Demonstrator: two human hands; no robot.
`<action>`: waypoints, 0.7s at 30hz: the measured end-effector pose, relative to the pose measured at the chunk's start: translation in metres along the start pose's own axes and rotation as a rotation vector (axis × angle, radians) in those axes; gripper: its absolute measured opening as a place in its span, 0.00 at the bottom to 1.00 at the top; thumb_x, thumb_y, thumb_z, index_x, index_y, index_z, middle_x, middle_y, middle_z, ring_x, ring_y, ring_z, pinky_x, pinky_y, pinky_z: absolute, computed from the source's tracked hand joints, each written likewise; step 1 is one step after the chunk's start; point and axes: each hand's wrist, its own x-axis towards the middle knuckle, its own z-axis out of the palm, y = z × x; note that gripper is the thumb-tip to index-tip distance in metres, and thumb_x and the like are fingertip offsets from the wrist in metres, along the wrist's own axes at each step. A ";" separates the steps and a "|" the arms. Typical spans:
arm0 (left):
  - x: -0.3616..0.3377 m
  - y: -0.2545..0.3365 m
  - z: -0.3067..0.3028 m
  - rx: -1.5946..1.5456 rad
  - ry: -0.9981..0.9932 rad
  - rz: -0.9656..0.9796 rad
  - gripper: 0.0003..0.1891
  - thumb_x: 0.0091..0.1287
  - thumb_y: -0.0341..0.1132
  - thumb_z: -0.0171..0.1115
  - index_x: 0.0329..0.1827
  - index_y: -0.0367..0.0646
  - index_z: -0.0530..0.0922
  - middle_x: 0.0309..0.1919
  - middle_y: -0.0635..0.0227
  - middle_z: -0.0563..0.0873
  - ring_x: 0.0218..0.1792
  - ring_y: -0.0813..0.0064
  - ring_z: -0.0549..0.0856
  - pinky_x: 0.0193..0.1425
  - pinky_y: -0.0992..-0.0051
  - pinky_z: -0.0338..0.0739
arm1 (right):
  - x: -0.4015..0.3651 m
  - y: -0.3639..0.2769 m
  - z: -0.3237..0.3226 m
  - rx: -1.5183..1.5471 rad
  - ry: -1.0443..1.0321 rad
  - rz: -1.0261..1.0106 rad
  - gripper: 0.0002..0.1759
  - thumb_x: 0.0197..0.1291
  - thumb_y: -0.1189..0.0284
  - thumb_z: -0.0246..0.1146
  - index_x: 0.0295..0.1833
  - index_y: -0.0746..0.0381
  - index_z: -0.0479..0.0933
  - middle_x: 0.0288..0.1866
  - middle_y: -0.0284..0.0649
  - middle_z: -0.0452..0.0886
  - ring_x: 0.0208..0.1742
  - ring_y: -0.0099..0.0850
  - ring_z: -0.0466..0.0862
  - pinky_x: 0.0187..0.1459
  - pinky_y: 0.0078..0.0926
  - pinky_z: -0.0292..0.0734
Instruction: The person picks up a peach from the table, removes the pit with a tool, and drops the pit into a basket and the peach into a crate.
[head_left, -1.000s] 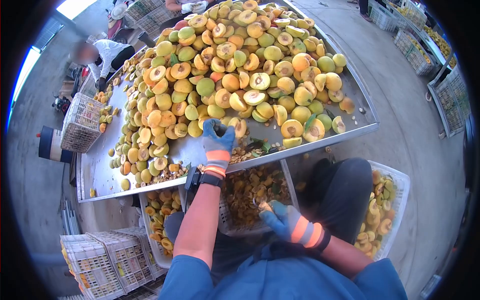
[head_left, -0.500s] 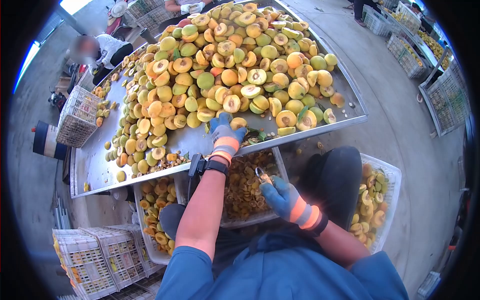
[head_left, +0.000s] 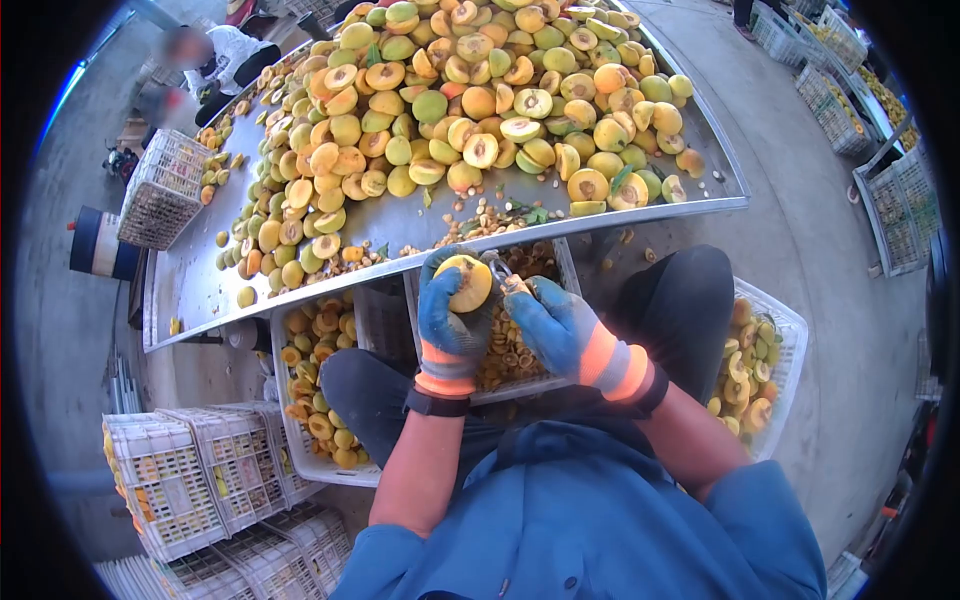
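Observation:
My left hand [head_left: 448, 328], in a blue, grey and orange glove, is wrapped round a halved yellow peach [head_left: 468, 286] with its cut face turned up toward me. Gloved the same way, my right hand [head_left: 558, 328] grips a small pitting tool [head_left: 514, 283] with a curved metal loop and a short light handle. The loop is right beside the peach half's cut edge. Both hands are over a white crate [head_left: 535, 383] of pits and scraps, just in front of the metal table [head_left: 690, 205]. A large heap of halved peaches [head_left: 400, 150] covers much of that table.
White crates of peach halves stand by my left knee [head_left: 335, 468] and right knee [head_left: 790, 375]. Loose pits [head_left: 490, 218] lie near the table's front edge. Stacked crates [head_left: 185, 480] are at lower left. Another person [head_left: 232, 55] sits beyond the table at upper left.
My left hand has drawn back from the table's front edge and now holds a peach half. My right hand has moved slightly up and left with the tool, meeting it.

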 end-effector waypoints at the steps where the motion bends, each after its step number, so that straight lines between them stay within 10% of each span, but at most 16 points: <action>1: -0.011 0.011 -0.002 -0.054 0.020 -0.157 0.22 0.63 0.17 0.74 0.60 0.37 0.78 0.50 0.61 0.88 0.52 0.71 0.89 0.61 0.72 0.85 | -0.002 -0.001 0.008 -0.058 0.021 -0.130 0.09 0.82 0.71 0.60 0.54 0.65 0.79 0.37 0.39 0.79 0.35 0.29 0.80 0.37 0.33 0.77; 7: -0.039 0.053 -0.007 -0.267 0.151 -0.493 0.19 0.65 0.17 0.70 0.58 0.37 0.79 0.50 0.63 0.89 0.52 0.72 0.89 0.60 0.72 0.85 | -0.026 -0.027 0.016 -0.283 -0.143 -0.095 0.19 0.82 0.63 0.57 0.60 0.69 0.81 0.51 0.60 0.88 0.51 0.57 0.87 0.53 0.46 0.81; 10: -0.051 0.049 -0.010 -0.032 0.103 -0.336 0.14 0.75 0.27 0.67 0.60 0.34 0.78 0.50 0.58 0.88 0.50 0.66 0.89 0.54 0.69 0.88 | -0.032 -0.025 0.021 -0.246 -0.137 -0.099 0.19 0.82 0.63 0.58 0.59 0.69 0.81 0.50 0.59 0.88 0.49 0.57 0.87 0.52 0.45 0.81; 18: -0.071 0.027 -0.016 0.007 0.121 -0.252 0.21 0.60 0.25 0.76 0.56 0.37 0.81 0.48 0.59 0.90 0.46 0.59 0.90 0.53 0.65 0.86 | -0.044 -0.012 0.029 -0.211 -0.226 -0.053 0.18 0.84 0.63 0.55 0.55 0.67 0.83 0.43 0.58 0.88 0.44 0.56 0.88 0.45 0.45 0.81; 21: -0.071 0.025 -0.011 0.114 0.124 -0.248 0.19 0.63 0.30 0.76 0.55 0.38 0.81 0.46 0.59 0.90 0.43 0.62 0.90 0.51 0.66 0.86 | -0.043 -0.003 0.024 -0.504 -0.265 -0.333 0.19 0.84 0.63 0.53 0.56 0.66 0.83 0.44 0.57 0.88 0.43 0.55 0.88 0.44 0.44 0.81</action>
